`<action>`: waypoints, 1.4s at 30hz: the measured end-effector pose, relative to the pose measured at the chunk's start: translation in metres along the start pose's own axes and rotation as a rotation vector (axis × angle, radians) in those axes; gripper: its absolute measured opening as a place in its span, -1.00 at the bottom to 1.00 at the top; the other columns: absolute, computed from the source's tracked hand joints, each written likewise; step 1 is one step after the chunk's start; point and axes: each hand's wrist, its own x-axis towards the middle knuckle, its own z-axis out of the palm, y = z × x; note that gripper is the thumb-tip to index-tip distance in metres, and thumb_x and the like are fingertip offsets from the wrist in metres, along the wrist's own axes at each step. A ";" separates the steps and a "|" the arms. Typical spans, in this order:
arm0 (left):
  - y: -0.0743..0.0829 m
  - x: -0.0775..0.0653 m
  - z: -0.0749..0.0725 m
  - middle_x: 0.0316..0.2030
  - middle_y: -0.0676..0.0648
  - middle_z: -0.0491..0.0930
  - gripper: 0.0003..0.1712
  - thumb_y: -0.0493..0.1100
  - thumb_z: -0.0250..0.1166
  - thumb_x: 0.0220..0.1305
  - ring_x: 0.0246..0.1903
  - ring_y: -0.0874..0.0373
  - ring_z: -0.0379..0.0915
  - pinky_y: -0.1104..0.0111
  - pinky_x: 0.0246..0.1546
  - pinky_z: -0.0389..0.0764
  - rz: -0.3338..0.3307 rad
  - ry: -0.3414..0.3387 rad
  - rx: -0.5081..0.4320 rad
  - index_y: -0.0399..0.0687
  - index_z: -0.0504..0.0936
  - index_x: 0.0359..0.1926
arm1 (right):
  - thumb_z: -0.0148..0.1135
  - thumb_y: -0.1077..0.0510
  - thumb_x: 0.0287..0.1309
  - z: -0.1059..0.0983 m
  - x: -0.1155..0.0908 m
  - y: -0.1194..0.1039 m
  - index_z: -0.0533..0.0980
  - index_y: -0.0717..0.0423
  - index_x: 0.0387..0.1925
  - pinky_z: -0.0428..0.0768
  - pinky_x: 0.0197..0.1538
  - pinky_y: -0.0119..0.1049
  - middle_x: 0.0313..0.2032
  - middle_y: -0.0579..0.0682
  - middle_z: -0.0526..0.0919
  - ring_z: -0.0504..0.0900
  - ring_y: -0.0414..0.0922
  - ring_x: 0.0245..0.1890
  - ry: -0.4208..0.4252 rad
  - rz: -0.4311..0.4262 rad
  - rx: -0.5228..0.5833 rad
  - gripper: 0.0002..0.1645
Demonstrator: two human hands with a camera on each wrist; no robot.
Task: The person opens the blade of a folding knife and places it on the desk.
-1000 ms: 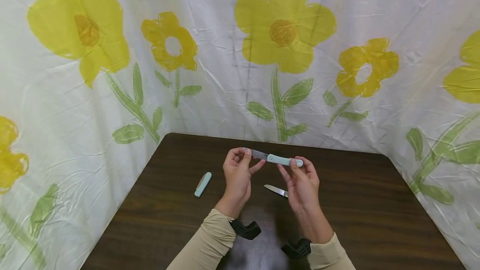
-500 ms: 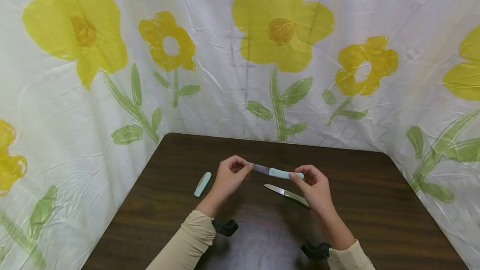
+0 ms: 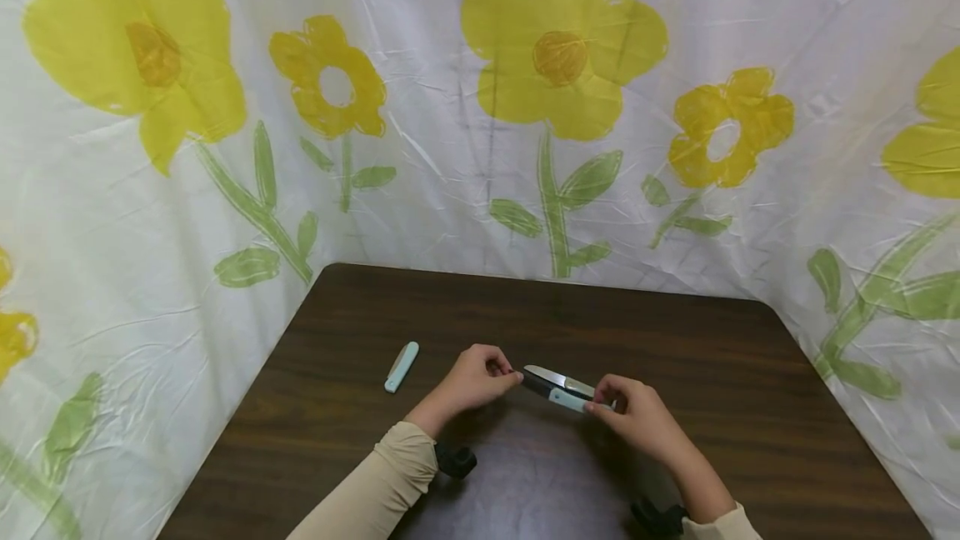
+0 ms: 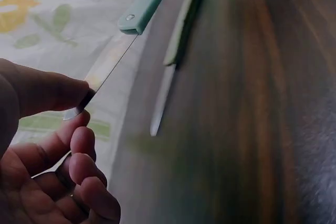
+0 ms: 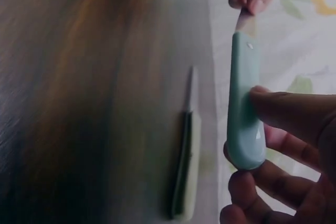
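Dark brown wood-grain surface [image 3: 315, 440], backed by white cloth printed with yellow flowers [image 3: 442, 215]. Folded mint-green pocketknife [image 3: 401, 367] lies on it, to the left of both hands. Unfolded knife with silver blade and dull green handle [image 4: 171, 59] also lies there, just beside the work; in head view, the held knife partly overlaps it. Held: pale mint-handled knife, blade extended [image 5: 243, 108], spanning between the hands. Left hand [image 3: 482, 377] pinches the blade's tip between thumb and forefinger, other fingers curled loosely. Right hand [image 3: 636, 417] grips the handle's end, thumb against fingers.
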 end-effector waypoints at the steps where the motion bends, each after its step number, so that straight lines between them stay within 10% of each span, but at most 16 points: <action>1: -0.002 0.001 0.002 -0.47 0.04 0.58 -0.78 -0.11 0.48 0.33 -0.47 0.24 0.43 0.39 -0.40 0.50 -0.006 -0.004 0.010 -0.13 0.69 -0.38 | 0.49 -0.01 0.32 0.001 -0.001 0.002 0.62 -0.05 -0.28 0.43 -0.47 -0.34 -0.38 -0.12 0.62 0.42 -0.22 -0.57 -0.008 0.007 -0.011 -0.80; 22: -0.007 -0.002 0.027 -0.59 0.10 0.54 -0.68 -0.01 0.52 0.22 -0.59 0.23 0.38 0.35 -0.56 0.40 -0.113 -0.026 0.232 -0.02 0.64 -0.56 | 0.51 0.00 0.29 0.013 -0.005 0.019 0.61 -0.12 -0.40 0.43 -0.43 -0.34 -0.47 -0.22 0.59 0.44 -0.28 -0.53 -0.064 -0.012 -0.181 -0.78; 29: -0.048 0.014 0.042 -0.61 0.20 0.53 -0.61 0.19 0.45 0.23 -0.60 0.26 0.40 0.29 -0.60 0.42 -0.113 -0.014 0.350 0.19 0.59 -0.62 | 0.53 -0.02 0.26 0.014 -0.006 0.018 0.62 -0.15 -0.43 0.44 -0.38 -0.28 -0.37 -0.16 0.55 0.46 -0.22 -0.42 -0.051 0.052 -0.211 -0.78; 36: -0.017 -0.004 0.012 -0.55 0.07 0.58 -0.69 0.04 0.47 0.30 -0.58 0.18 0.44 0.29 -0.58 0.44 -0.097 0.014 0.275 0.02 0.63 -0.49 | 0.51 -0.02 0.28 0.014 -0.007 0.016 0.63 -0.16 -0.41 0.47 -0.35 -0.27 -0.37 -0.18 0.58 0.49 -0.24 -0.42 -0.048 0.047 -0.206 -0.80; 42: -0.021 -0.012 -0.021 -0.51 0.06 0.55 -0.74 -0.02 0.42 0.40 -0.55 0.22 0.42 0.33 -0.49 0.46 -0.093 0.093 0.300 -0.01 0.63 -0.39 | 0.46 -0.01 0.34 0.012 -0.003 0.011 0.66 -0.15 -0.36 0.52 -0.28 -0.26 -0.33 -0.19 0.63 0.54 -0.25 -0.36 -0.032 0.022 -0.190 -0.84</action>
